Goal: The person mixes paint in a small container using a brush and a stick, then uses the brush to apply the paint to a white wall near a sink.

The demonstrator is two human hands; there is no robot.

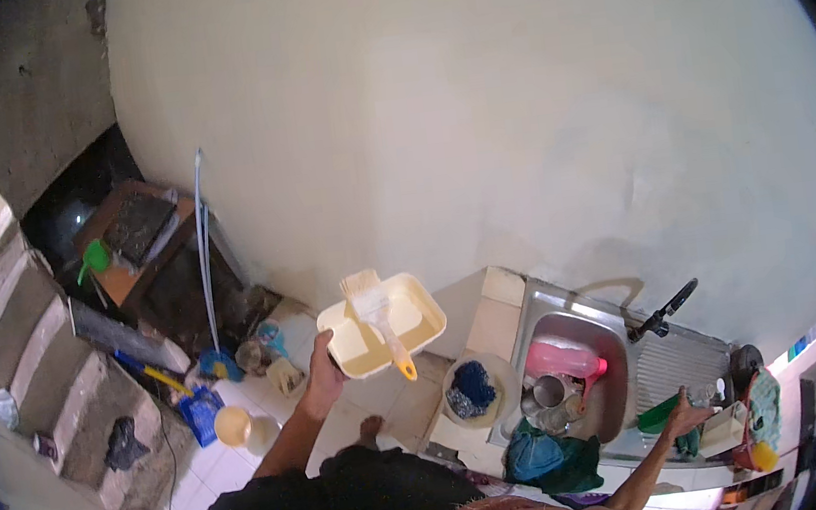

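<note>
My left hand (320, 378) grips the near left edge of a cream paint tray (424, 324), holding it up in front of the wall. A wide paintbrush (371, 304) with pale bristles and a yellow handle tip lies across the tray. To the right, my right hand (686, 416) reaches over the sink's drainboard. Its fingers and thumb close about a clear glass (701, 396), small and partly hidden. Just left of that hand sits a green bowl-like thing (656, 415).
The steel sink (626, 371) holds a pink bottle (563, 358) and metal pots (548, 390). A black faucet (664, 311) rises behind. Cloths (540, 457) hang over its front edge. Left are concrete steps (35, 338), a wooden table (134, 276), a blue dustpan (203, 416) and a bucket (233, 426).
</note>
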